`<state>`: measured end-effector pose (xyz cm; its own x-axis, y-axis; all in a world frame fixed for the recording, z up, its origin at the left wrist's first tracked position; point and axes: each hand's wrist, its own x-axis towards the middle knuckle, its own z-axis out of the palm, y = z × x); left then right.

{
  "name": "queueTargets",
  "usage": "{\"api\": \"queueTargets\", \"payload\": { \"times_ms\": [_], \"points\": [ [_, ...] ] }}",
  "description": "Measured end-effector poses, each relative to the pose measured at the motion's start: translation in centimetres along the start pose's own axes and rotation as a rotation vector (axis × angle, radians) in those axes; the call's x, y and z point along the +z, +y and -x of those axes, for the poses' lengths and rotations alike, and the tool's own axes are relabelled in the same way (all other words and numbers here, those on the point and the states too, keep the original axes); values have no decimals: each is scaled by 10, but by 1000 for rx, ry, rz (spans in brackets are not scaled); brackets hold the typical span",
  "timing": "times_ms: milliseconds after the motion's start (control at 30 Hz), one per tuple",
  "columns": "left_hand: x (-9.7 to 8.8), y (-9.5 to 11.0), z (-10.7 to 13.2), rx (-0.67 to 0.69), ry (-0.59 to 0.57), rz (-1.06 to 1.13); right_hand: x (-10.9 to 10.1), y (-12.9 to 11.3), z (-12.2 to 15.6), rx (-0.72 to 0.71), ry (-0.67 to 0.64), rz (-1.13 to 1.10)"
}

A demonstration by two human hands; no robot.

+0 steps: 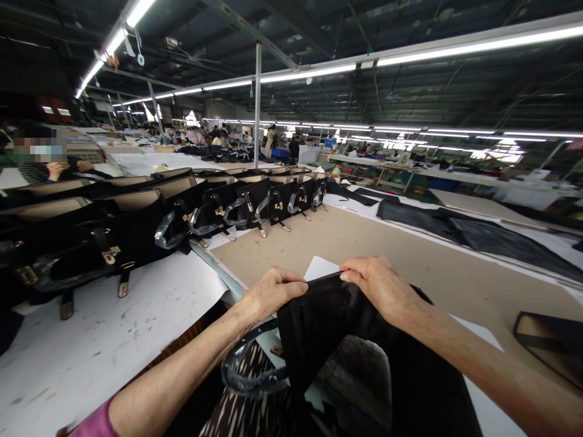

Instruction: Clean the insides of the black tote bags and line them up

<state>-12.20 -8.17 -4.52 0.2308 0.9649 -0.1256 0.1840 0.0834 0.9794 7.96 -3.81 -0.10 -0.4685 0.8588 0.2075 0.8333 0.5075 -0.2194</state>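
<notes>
A black handbag point(314, 328) stands close in front of me, its dark inside facing up toward me. With thumb and fingers closed, my left hand point(280, 288) pinches the left part of its far top edge. My right hand point(378, 285) grips the same edge a little further right, fingers also closed. A plastic-wrapped handle point(255, 382) hangs at the bag's left side. Inside the bag a grey, worn-looking patch point(355, 370) shows; what it is I cannot tell. A white sheet point(321, 267) shows behind the edge between my hands.
Rows of black handbags point(113, 237) with metal clasps stand on the left and ahead. A tan board point(282, 249) covers the table beyond my hands. Black material pieces point(478, 233) lie at the right. A masked person point(50, 158) sits at the far left.
</notes>
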Motion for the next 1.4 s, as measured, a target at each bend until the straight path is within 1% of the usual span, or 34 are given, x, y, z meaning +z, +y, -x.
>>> {"api": "queueTargets", "payload": {
  "times_ms": [133, 233, 367, 433, 500, 567, 633, 733, 800, 833, 900, 1000, 1067, 1200, 1400],
  "points": [
    [0, 2, -4, -13, 16, -91, -2, -2, -1, 1, -26, -12],
    [1, 10, -4, 14, 40, -242, -3, -2, -1, 14, -24, -6],
    [6, 26, -12, 156, 26, -499, 0, -1, -2, 3, -11, 11],
    [11, 35, -23, 241, 11, -617, 2, -2, -3, -16, -2, 18],
    [18, 41, -37, 315, -28, -686, 2, -3, -2, -24, 6, 32],
    [24, 44, -49, 362, -77, -712, -1, -3, 0, -17, -4, 46],
    [29, 45, -56, 375, -92, -738, -9, -2, 7, 7, 13, 62],
    [32, 43, -57, 380, -89, -756, -26, 6, 23, 88, 123, 118],
    [33, 42, -54, 389, -87, -763, -34, 14, 33, 177, 170, 182],
    [33, 42, -52, 392, -84, -775, -36, 20, 38, 228, 155, 203],
    [34, 43, -51, 395, -78, -810, -35, 30, 43, 322, 75, 208],
    [38, 45, -54, 412, -83, -862, -28, 41, 44, 395, -42, 179],
    [41, 46, -58, 430, -97, -890, -25, 44, 42, 413, -66, 189],
    [46, 50, -65, 457, -141, -917, -27, 46, 39, 390, -81, 215],
    [51, 53, -70, 443, -122, -957, -28, 57, 40, 302, -60, 201]
  ]
}}
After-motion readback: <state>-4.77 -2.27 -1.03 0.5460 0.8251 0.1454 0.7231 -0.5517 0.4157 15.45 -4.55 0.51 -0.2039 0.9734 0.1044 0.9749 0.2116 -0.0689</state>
